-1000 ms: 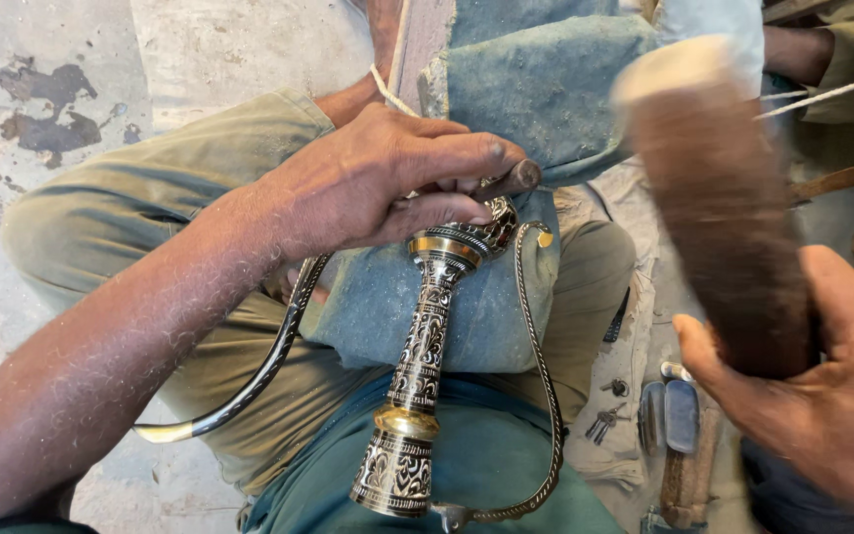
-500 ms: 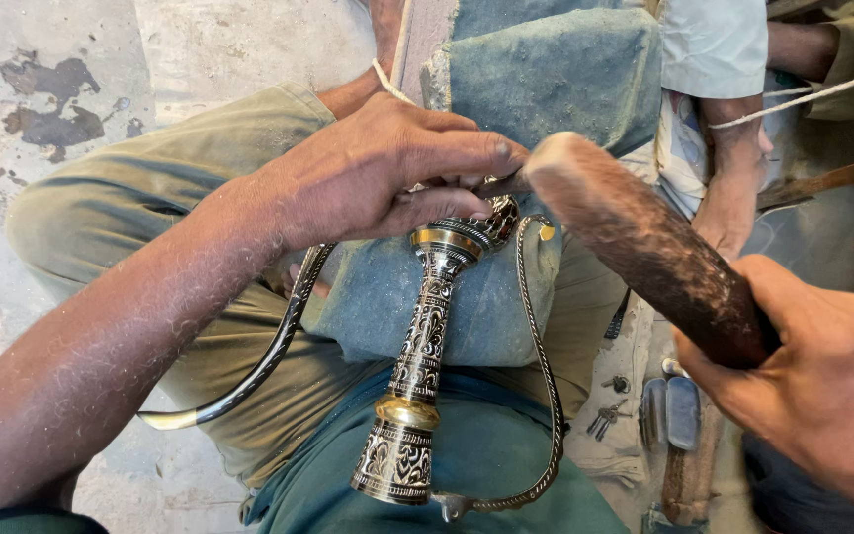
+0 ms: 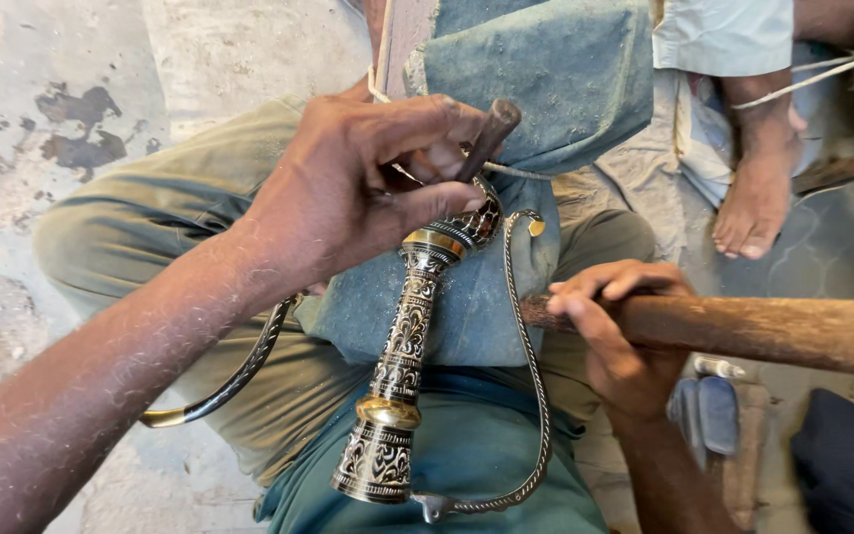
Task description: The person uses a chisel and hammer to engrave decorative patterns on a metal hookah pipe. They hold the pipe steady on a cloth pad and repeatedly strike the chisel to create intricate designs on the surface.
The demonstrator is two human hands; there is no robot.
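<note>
My left hand (image 3: 368, 193) grips the top of an ornate black-and-gold engraved sword hilt (image 3: 397, 386), which points down over my lap. A short dark metal punch (image 3: 486, 138) sticks up between its fingers. A twisted wire guard (image 3: 531, 396) loops from the hilt's top to its base. A curved dark blade (image 3: 239, 371) runs under my left arm. My right hand (image 3: 615, 331) is closed around a thick brown wooden club (image 3: 773, 331) that lies level, to the right of the hilt.
A blue-grey cloth (image 3: 546, 79) covers a block in front of my knees. Another person's bare foot (image 3: 758, 193) rests on the ground at upper right. Small tools (image 3: 709, 405) lie on the floor by my right leg. The concrete floor (image 3: 71, 119) is stained.
The wooden club has swung down from raised and tilted to level at my right, its end drawn back from the hilt's top. My left hand has kept its grip on the hilt.
</note>
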